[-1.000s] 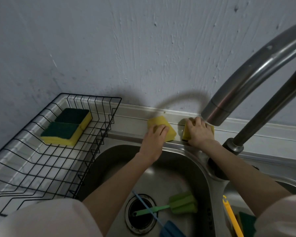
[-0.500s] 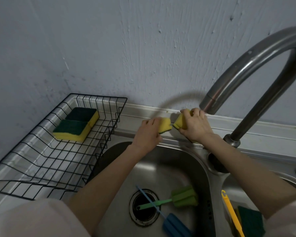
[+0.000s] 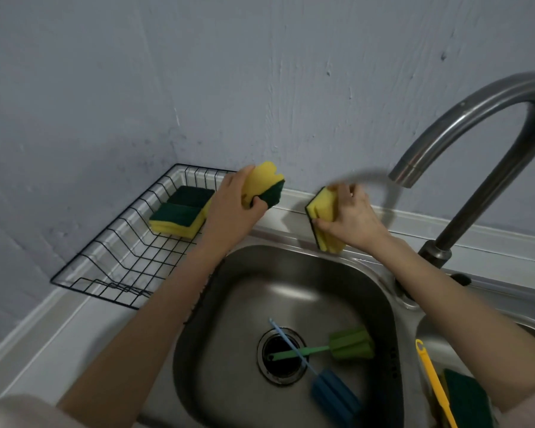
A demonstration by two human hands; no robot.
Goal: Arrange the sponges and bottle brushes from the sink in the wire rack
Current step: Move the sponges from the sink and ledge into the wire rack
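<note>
Left hand [image 3: 235, 208] clamped around a yellow-and-green sponge [image 3: 264, 188], lifted clear of the sink [image 3: 291, 273] rim and carried toward the wire rack [image 3: 121, 257], presumably to be set down there. Right hand [image 3: 351, 219] gripping a second sponge [image 3: 323, 219] on edge, just above the sink's back ledge, likely queued for the same trip. Already parked in the rack left of the sink: two sponges [image 3: 179, 216], green side up, touching, tucked into the far corner. Down in the sink: green bottle brush [image 3: 337, 349] lying across the drain, blue bottle brush [image 3: 325, 387] crossing it, both untouched. Right of the sink, in a second basin: yellow handle [image 3: 431, 381] and another green-topped sponge [image 3: 467, 396]. No brand, label or writing readable anywhere.
</note>
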